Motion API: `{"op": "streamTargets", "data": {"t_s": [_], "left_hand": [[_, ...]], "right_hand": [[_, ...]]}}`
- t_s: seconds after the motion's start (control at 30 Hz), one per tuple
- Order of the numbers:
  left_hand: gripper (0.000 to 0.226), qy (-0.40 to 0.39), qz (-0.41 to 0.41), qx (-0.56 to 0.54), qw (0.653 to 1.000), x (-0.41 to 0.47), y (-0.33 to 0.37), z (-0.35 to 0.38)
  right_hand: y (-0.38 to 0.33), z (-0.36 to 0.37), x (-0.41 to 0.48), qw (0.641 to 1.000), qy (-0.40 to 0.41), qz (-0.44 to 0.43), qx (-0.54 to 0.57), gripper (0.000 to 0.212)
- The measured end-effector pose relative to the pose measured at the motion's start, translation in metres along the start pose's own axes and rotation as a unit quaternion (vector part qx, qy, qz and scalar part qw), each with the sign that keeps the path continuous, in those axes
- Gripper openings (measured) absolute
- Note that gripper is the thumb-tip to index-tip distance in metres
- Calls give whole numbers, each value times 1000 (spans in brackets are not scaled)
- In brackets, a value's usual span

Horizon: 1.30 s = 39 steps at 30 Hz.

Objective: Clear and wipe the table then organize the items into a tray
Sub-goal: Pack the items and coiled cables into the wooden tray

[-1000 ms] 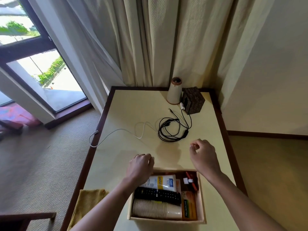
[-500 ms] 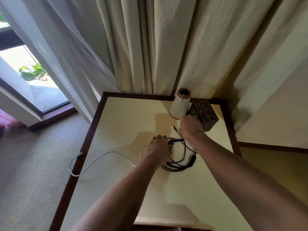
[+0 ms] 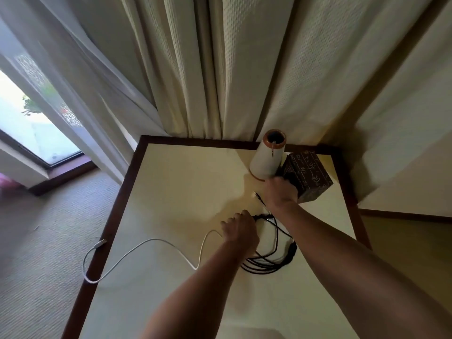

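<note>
A black cable (image 3: pixel 266 264) lies coiled on the cream table (image 3: pixel 183 192). My left hand (image 3: pixel 241 231) is closed over the coil's upper left edge, where the white cable (image 3: pixel 151 243) also runs in under my fingers. The white cable loops left and its plug hangs over the table's left edge. My right hand (image 3: pixel 281 192) is curled at the foot of the white cone vase (image 3: pixel 267 159) and the dark carved box (image 3: pixel 308 177). What its fingers hold is hidden. A thin black lead runs out from under it.
Cream curtains (image 3: pixel 220 69) hang right behind the table's far edge. The dark wooden table rim (image 3: pixel 117 206) borders carpet (image 3: pixel 44 241) on the left, and a glass door stands at far left. A wall closes in on the right.
Both hands have left the tray and reached out to the cables and the far corner. The view has tilted up, so the tray and the yellow cloth are out of sight.
</note>
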<state>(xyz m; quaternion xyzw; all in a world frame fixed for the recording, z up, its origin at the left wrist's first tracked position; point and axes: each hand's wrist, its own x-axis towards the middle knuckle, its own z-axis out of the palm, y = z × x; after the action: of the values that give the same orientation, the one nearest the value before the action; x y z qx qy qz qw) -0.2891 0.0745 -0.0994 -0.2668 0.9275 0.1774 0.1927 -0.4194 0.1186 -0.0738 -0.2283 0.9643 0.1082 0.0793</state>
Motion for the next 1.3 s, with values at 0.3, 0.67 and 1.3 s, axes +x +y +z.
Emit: {"op": "streamTargets", "data": {"t_s": [0.3, 0.67, 1.3], "left_hand": [[32, 41, 41, -176, 983, -37, -2, -34], [10, 195, 79, -305, 929, -157, -3, -90], [18, 202, 98, -138, 965, -297, -90, 28]], "right_hand": [[9, -26, -94, 966, 153, 14, 207, 29], [72, -68, -289, 777, 133, 19, 615, 15], [75, 32, -408, 965, 71, -244, 67, 12]]}}
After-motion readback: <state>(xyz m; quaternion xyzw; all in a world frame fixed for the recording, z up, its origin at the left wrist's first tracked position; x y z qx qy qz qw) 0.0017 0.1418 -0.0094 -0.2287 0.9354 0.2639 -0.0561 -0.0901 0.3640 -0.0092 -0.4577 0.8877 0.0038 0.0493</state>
